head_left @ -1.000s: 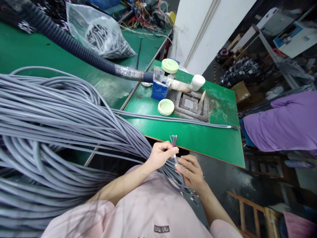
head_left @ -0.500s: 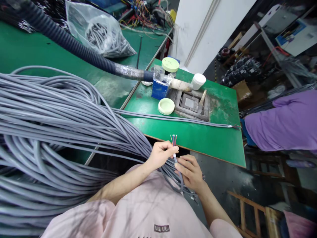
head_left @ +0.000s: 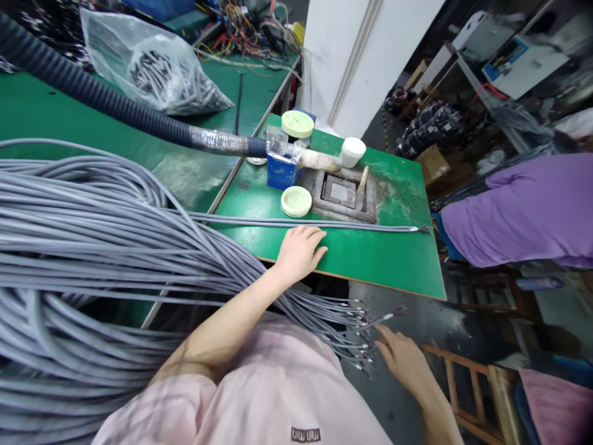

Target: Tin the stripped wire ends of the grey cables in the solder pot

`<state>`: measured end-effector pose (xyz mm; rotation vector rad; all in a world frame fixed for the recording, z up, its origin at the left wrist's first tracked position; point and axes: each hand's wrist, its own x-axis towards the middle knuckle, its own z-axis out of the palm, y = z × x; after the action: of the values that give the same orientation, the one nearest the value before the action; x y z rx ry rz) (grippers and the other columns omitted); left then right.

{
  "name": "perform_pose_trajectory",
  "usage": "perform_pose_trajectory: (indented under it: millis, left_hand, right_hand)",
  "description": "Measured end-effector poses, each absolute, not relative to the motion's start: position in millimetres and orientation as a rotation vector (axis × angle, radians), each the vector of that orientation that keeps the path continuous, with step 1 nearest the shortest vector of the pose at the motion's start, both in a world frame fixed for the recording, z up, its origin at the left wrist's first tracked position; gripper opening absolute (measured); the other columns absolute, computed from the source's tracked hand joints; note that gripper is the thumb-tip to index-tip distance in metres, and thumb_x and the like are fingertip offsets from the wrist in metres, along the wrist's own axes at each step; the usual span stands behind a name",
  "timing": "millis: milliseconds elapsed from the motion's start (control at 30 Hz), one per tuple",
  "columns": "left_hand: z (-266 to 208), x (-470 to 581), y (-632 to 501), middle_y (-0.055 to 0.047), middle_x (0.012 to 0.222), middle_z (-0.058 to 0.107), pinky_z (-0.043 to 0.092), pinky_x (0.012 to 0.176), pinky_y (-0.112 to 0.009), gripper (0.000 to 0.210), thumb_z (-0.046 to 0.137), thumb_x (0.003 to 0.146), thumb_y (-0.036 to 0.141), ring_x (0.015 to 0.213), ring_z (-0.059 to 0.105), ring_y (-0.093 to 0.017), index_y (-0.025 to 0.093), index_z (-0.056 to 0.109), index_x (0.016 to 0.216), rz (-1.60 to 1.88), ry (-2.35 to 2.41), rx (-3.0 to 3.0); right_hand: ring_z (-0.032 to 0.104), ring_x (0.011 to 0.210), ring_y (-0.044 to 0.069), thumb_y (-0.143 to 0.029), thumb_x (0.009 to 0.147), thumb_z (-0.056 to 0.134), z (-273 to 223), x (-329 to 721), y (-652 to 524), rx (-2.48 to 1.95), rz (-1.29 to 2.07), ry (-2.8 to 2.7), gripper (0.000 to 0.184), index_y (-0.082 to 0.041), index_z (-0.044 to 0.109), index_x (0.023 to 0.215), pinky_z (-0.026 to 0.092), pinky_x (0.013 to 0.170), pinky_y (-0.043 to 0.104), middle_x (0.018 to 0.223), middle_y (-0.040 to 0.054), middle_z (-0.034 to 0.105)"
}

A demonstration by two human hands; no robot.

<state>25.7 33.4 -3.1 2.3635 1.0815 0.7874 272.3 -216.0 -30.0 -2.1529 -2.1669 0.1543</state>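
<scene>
My left hand (head_left: pixel 300 250) is over the green bench top, its fingers apart and holding nothing. Its fingertips are just below a pair of grey cables (head_left: pixel 352 225) lying across the bench, their stripped ends to the right. Down at the right, my right hand (head_left: pixel 404 358) is open beside the cut ends of a hanging bunch of grey cables (head_left: pixel 319 315). One cable end (head_left: pixel 386 317) sticks out above that hand, slightly blurred. Coloured inner wires show at several of the ends. A large bundle of grey cables (head_left: pixel 115 241) fills the left side.
On the bench (head_left: pixel 398 266) stand a square solder pot (head_left: pixel 343 193), a round green lid (head_left: pixel 296 201), a white tub (head_left: pixel 353 152) and a blue box (head_left: pixel 281 172) under a ribbed hose (head_left: pixel 152 117). A bag of cable pieces (head_left: pixel 162 74) lies behind. A person in purple (head_left: pixel 519 210) is at right.
The cable that both hands held is let go and now lies among the hanging ends. My left hand has moved up onto the bench; my right hand has moved right and down. The view has shifted.
</scene>
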Motion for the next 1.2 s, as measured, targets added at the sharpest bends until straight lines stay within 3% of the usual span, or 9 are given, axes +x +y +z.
perform_pose_trajectory:
  millis: [200, 467, 600, 733, 933, 1067, 1200]
  left_hand:
    - [-2.3, 43.5, 46.5, -0.014, 0.115, 0.061, 0.036, 0.085, -0.044, 0.035, 0.059, 0.083, 0.029, 0.108, 0.051, -0.032, 0.015, 0.059, 0.115, 0.665, 1.245, 2.55]
    - [2.7, 55.8, 51.6, -0.014, 0.089, 0.064, 0.035, 0.076, -0.041, 0.01, 0.057, 0.084, 0.022, 0.093, 0.054, -0.03, 0.015, 0.063, 0.082, 0.687, 1.178, 2.632]
    - [18.5, 47.9, 32.0, -0.01, 0.086, 0.065, 0.036, 0.072, -0.038, 0.013, 0.051, 0.088, 0.024, 0.086, 0.056, -0.026, 0.016, 0.06, 0.087, 0.727, 1.086, 2.595]
    - [30.6, 28.6, 2.3, -0.007, 0.085, 0.065, 0.037, 0.069, -0.035, 0.014, 0.047, 0.091, 0.026, 0.081, 0.057, -0.023, 0.018, 0.058, 0.087, 0.783, 0.936, 2.535]
    - [14.4, 5.2, -12.7, -0.003, 0.082, 0.067, 0.043, 0.072, -0.034, 0.013, 0.054, 0.087, 0.032, 0.077, 0.06, -0.02, 0.021, 0.061, 0.087, 0.805, 0.726, 2.408]
    - [3.9, 9.5, -16.3, -0.003, 0.086, 0.068, 0.047, 0.077, -0.033, 0.017, 0.057, 0.085, 0.035, 0.082, 0.061, -0.019, 0.022, 0.065, 0.092, 0.712, 0.673, 2.25]
    - [4.8, 19.8, -22.1, -0.004, 0.084, 0.067, 0.051, 0.076, -0.031, 0.031, 0.059, 0.084, 0.037, 0.078, 0.061, -0.017, 0.02, 0.064, 0.109, 0.682, 0.631, 1.88]
  right_hand:
    - [0.069, 0.073, 0.019, -0.023, 0.086, 0.051, -34.8, 237.2, -206.7, -2.019, 0.572, -2.084, 0.029, -0.019, 0.065, 0.11, 0.053, 0.066, 0.031, 0.085, 0.006, 0.074]
    - [0.069, 0.084, 0.018, -0.025, 0.087, 0.053, -18.9, 183.7, -145.6, -1.613, 0.93, -1.96, 0.027, -0.021, 0.062, 0.112, 0.055, 0.078, 0.031, 0.094, 0.0049, 0.074]
    - [0.068, 0.072, 0.015, -0.039, 0.092, 0.045, -20.7, 166.6, -114.7, -1.354, 1.288, -1.395, 0.037, -0.02, 0.053, 0.123, 0.055, 0.064, 0.029, 0.099, 0.0076, 0.072]
    - [0.065, 0.062, 0.015, -0.053, 0.087, 0.048, -13.0, 179.4, -87.2, -1.134, 1.119, -0.78, 0.048, -0.019, 0.052, 0.119, 0.049, 0.049, 0.026, 0.092, 0.01, 0.072]
    - [0.057, 0.053, 0.012, -0.048, 0.088, 0.047, 10.0, 234.7, -86.8, -1.048, 0.688, -0.399, 0.035, -0.02, 0.056, 0.11, 0.045, 0.048, 0.025, 0.072, 0.0008, 0.067]
    - [0.052, 0.048, 0.01, -0.046, 0.089, 0.047, 14.3, 239.4, -106.4, -1.169, 0.606, -0.574, 0.03, -0.019, 0.059, 0.096, 0.042, 0.05, 0.023, 0.055, -0.0037, 0.058]
    - [0.053, 0.052, 0.01, -0.041, 0.092, 0.043, 17.0, 206.3, -122.7, -1.442, 0.958, -1.192, 0.029, -0.017, 0.06, 0.092, 0.042, 0.054, 0.022, 0.057, -0.0027, 0.057]
